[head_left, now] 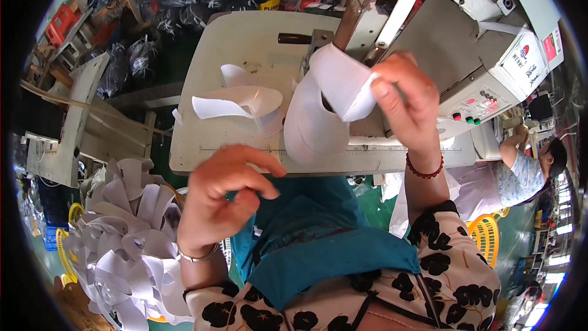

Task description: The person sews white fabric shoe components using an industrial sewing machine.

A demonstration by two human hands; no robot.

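A white piece shaped like a shoe upper (315, 125), with a rounded toe end and a folded-over band, stands at the machine's metal arm (362, 18). My right hand (409, 99) pinches the right edge of its band between thumb and fingers. My left hand (223, 193) hovers over the table's front edge, holding nothing, its fingers bent and apart. Left of the held piece, another curled white upper (263, 99) lies on the table. The machine arm's lower end is partly hidden behind the held upper.
The pale worktable (202, 73) has a ruler scale along its front. A black handle (294, 38) juts from the machine. The grey machine box (484, 101) with buttons stands right. White pieces (131, 239) heap at lower left. Another person (514, 171) sits at far right.
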